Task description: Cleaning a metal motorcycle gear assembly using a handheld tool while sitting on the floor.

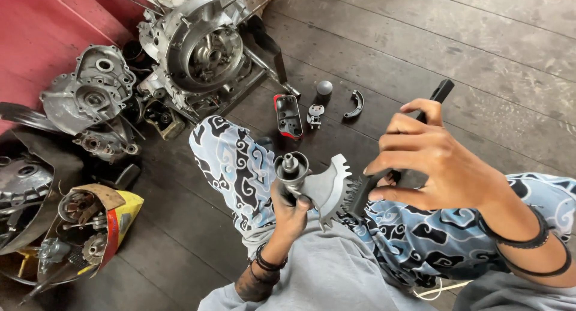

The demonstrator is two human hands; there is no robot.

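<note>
Centrally, a dull grey metal sector gear (329,188), fan-shaped with a toothed arc on a short shaft, is seen over the lap. Dark worn floorboards (480,65) carry a cast aluminium engine case (201,47). The gear's shaft is gripped by the left hand (291,206); a black-bristled brush (384,161) is clasped by the right hand (435,161), bristles touching the teeth.

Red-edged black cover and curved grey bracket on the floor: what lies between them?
In the head view, a small metal plate and a grey round knob lie between red-edged cover and curved bracket.
</note>
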